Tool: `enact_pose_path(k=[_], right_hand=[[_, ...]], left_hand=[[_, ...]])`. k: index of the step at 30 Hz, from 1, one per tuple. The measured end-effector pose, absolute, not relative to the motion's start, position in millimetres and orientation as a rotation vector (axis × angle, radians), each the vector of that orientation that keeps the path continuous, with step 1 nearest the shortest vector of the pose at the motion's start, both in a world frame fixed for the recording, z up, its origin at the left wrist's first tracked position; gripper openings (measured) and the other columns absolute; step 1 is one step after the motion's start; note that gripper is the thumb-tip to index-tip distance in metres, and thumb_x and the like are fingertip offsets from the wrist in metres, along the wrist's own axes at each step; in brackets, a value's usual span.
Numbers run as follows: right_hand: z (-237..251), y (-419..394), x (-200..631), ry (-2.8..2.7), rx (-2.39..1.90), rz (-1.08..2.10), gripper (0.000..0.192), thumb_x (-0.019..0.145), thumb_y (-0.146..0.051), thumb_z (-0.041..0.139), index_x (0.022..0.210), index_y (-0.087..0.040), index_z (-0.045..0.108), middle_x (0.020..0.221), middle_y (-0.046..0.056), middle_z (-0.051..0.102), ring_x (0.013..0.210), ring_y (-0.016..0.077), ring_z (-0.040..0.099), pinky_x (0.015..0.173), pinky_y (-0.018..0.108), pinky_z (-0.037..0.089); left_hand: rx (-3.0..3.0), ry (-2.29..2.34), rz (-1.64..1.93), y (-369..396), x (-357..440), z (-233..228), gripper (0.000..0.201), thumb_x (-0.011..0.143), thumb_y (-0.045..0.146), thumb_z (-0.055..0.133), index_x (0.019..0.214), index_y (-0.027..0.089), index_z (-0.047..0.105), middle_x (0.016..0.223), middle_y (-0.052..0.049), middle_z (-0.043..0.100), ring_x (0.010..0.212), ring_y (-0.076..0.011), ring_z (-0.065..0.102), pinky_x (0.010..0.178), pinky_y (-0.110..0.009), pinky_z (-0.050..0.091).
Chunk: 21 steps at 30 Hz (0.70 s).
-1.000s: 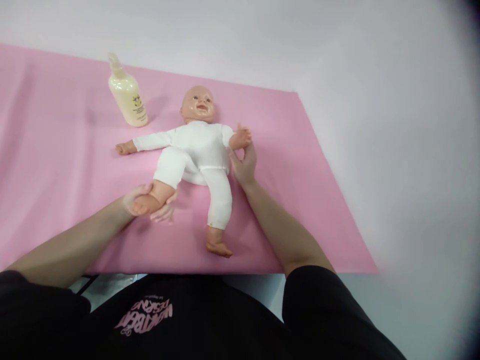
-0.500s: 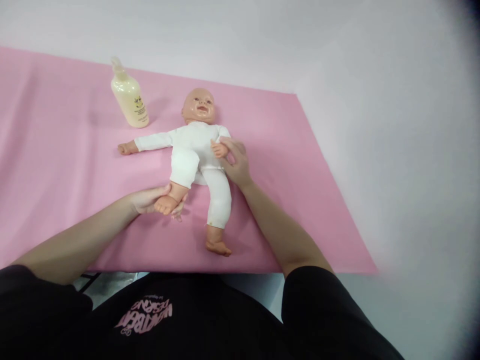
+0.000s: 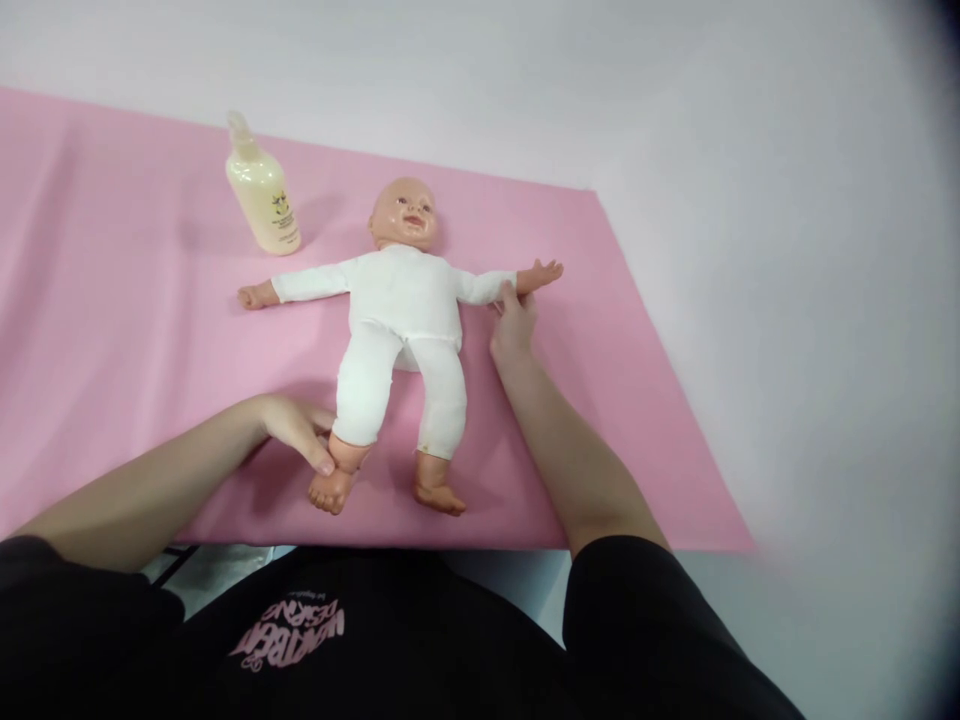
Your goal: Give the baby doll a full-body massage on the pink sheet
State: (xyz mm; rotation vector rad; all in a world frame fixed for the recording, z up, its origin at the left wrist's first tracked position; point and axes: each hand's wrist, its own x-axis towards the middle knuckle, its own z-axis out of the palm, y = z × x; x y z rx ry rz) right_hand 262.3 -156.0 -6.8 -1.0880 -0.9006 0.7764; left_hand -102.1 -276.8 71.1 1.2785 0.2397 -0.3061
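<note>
While the doll (image 3: 407,300) lies face up on the pink counter (image 3: 615,400), the left hand (image 3: 296,425) has its grip around the doll's near-left ankle (image 3: 351,453), and the right hand (image 3: 516,325) is wrapped about the wrist (image 3: 529,278) on the doll's right as viewed. A pump bottle (image 3: 264,200) stands beyond the doll's other arm (image 3: 311,283). The handling looks under way: all four limbs are extended, the two held ones not yet released; how much remains cannot be told.

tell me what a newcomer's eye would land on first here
The doll probably comes first, lying on its back mid-picture in white against the pink cloth. Next come the left hand at its ankle on the picture's left, and the right hand at the outstretched arm opposite. A pale yellow pump bottle also catches the eye, standing left of its head.
</note>
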Motion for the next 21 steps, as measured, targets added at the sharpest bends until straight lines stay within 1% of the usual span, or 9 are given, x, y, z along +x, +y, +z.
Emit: enact_pose_path(k=[2,4,6,8,10,11,13,17,21], right_hand=[[-4,-158,261,-1.019,-1.123,0.689,0.077,0.099,-0.06,0.058,0.167,-0.036,0.028,0.166,0.01,0.047,0.144,0.0284,0.058,0.111,0.055,0.058],[-1,-161,257,-1.21,-1.113,0.509,0.085,0.097,-0.071,0.057,0.166,-0.03,0.031,0.166,0.015,0.046,0.146,0.0321,0.056,0.109,0.054,0.059],[2,-166,251,-1.343,-1.083,0.37,0.088,0.093,-0.075,0.06,0.162,-0.025,0.037,0.159,0.019,0.052,0.142,0.0345,0.06,0.107,0.053,0.06],[4,-172,243,-1.463,-1.068,0.297,0.08,0.094,-0.073,0.06,0.155,-0.023,0.047,0.149,0.018,0.061,0.135,0.0346,0.064,0.108,0.055,0.059],[7,-181,236,-1.63,-1.048,0.225,0.068,0.098,-0.07,0.056,0.149,-0.025,0.055,0.143,0.016,0.066,0.135,0.0335,0.064,0.115,0.058,0.054],[10,-185,232,-1.722,-1.036,0.177,0.062,0.101,-0.067,0.054,0.148,-0.026,0.057,0.142,0.015,0.067,0.135,0.033,0.064,0.119,0.059,0.051],[15,-191,228,-1.867,-1.017,0.094,0.056,0.104,-0.061,0.05,0.146,-0.026,0.06,0.141,0.014,0.069,0.135,0.0322,0.063,0.122,0.058,0.049],[26,-196,224,-2.045,-0.993,0.018,0.048,0.107,-0.052,0.047,0.143,-0.025,0.065,0.138,0.013,0.072,0.132,0.0313,0.065,0.12,0.056,0.05],[24,-194,226,-2.05,-0.965,0.032,0.046,0.107,-0.05,0.05,0.141,-0.023,0.065,0.138,0.014,0.072,0.132,0.0309,0.065,0.12,0.054,0.05]], left_hand=[[1.219,0.206,-0.276,-277,-102,73,0.057,0.083,0.055,0.088,0.112,0.011,0.069,0.089,-0.008,0.076,0.087,-0.0237,0.073,0.088,-0.034,0.061],[1.137,0.133,-0.217,-278,-102,73,0.059,0.082,0.064,0.084,0.109,0.014,0.067,0.082,-0.007,0.074,0.077,-0.0243,0.071,0.086,-0.039,0.061],[1.048,0.055,-0.078,-277,-103,69,0.058,0.082,0.069,0.079,0.101,0.017,0.063,0.073,-0.006,0.071,0.07,-0.0234,0.067,0.088,-0.042,0.06],[0.965,0.039,0.133,-275,-103,63,0.056,0.082,0.071,0.076,0.091,0.019,0.058,0.063,-0.003,0.065,0.064,-0.021,0.062,0.089,-0.042,0.059],[0.884,0.121,0.327,-273,-102,58,0.055,0.081,0.071,0.074,0.089,0.019,0.056,0.059,0.001,0.058,0.062,-0.0191,0.056,0.085,-0.039,0.059],[0.851,0.189,0.396,-272,-101,56,0.055,0.081,0.07,0.075,0.09,0.019,0.057,0.061,0.001,0.057,0.062,-0.0185,0.055,0.084,-0.038,0.059],[0.803,0.324,0.472,-271,-96,55,0.055,0.081,0.066,0.078,0.096,0.016,0.061,0.07,0.0,0.058,0.068,-0.0188,0.058,0.084,-0.037,0.058],[0.771,0.423,0.449,-272,-87,54,0.056,0.082,0.059,0.083,0.108,0.011,0.066,0.081,-0.005,0.064,0.085,-0.0231,0.067,0.089,-0.037,0.057],[0.842,0.383,0.343,-274,-88,55,0.058,0.082,0.059,0.084,0.111,0.012,0.065,0.087,-0.007,0.068,0.082,-0.0228,0.068,0.087,-0.038,0.057]])
